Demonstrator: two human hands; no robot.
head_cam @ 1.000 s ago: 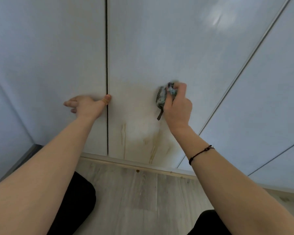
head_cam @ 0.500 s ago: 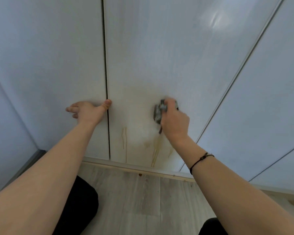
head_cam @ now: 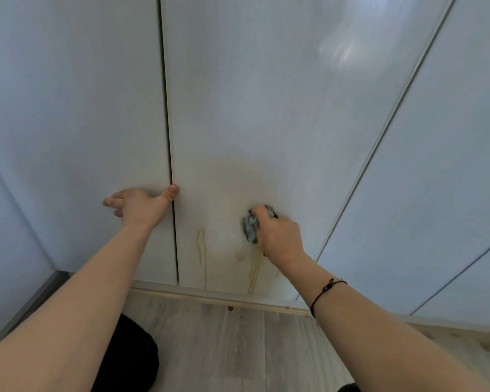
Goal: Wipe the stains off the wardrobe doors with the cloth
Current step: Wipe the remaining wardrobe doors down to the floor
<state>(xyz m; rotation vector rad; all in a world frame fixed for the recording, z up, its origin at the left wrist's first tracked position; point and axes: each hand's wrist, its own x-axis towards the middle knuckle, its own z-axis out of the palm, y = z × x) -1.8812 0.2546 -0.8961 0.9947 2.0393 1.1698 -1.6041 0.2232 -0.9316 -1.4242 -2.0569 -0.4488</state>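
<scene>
White wardrobe doors fill the view. The middle door [head_cam: 238,108] carries a faint brownish smear [head_cam: 229,179] and yellowish drip streaks [head_cam: 201,250] running down to its lower edge. My right hand [head_cam: 277,236] grips a bunched grey patterned cloth [head_cam: 251,227] and presses it against this door, just above more drips [head_cam: 253,274]. My left hand [head_cam: 137,205] rests flat on the left door [head_cam: 82,123], fingers spread, with its thumb at the dark gap between the two doors.
A sliding door panel [head_cam: 436,179] stands to the right behind a slanted rail. A pale wooden plinth [head_cam: 210,298] runs under the doors, above grey wood-look flooring [head_cam: 238,349]. My dark-clothed knee [head_cam: 128,360] is at the bottom left.
My right hand has moved the cloth down the middle door, from beside the smear toward the drip streaks. My left hand has stayed on the left door.
</scene>
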